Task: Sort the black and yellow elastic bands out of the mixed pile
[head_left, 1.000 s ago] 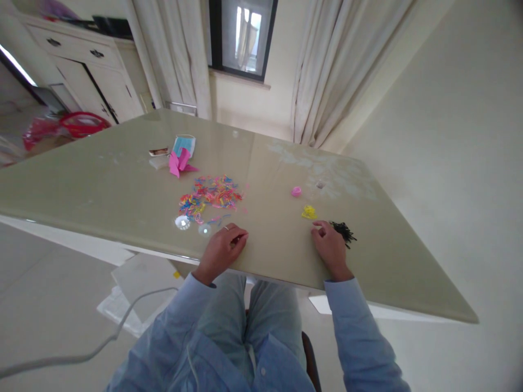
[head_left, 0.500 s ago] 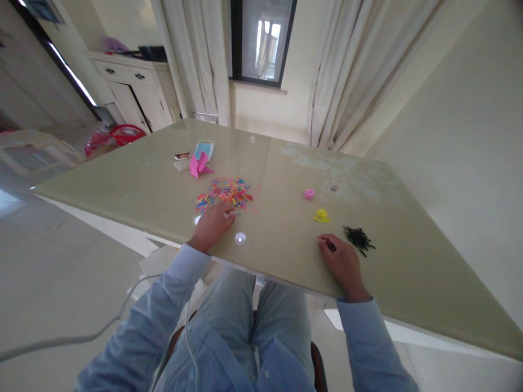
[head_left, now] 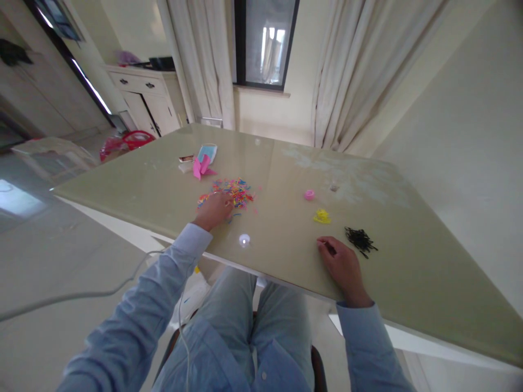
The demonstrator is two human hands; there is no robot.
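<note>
A loose heap of small multicoloured elastic bands [head_left: 242, 191] lies on the table. My left hand [head_left: 214, 210] rests at its near side, fingers bent and drawn together into the bands; what they pinch is hidden. A few blue bands [head_left: 235, 216] lie apart, just below those fingers. Farther right, my right hand [head_left: 342, 269] rests on the table near its front edge, thumb and forefinger closed together. Anything between them is too small to make out. Beside it sits a pile of black bands [head_left: 359, 240], with a small yellow pile [head_left: 322, 216] beyond the fingertips.
A small pink bundle [head_left: 309, 194] lies behind the yellow pile. At the back left of the table [head_left: 281, 234] are a blue face mask [head_left: 208, 152] and a folded pink paper piece [head_left: 202, 167]. A grey cable [head_left: 102, 294] runs at the left, below the table.
My left hand has moved slightly up and away from me, onto the multicoloured heap. My right hand keeps its place and closed shape. The view has shifted slightly.
</note>
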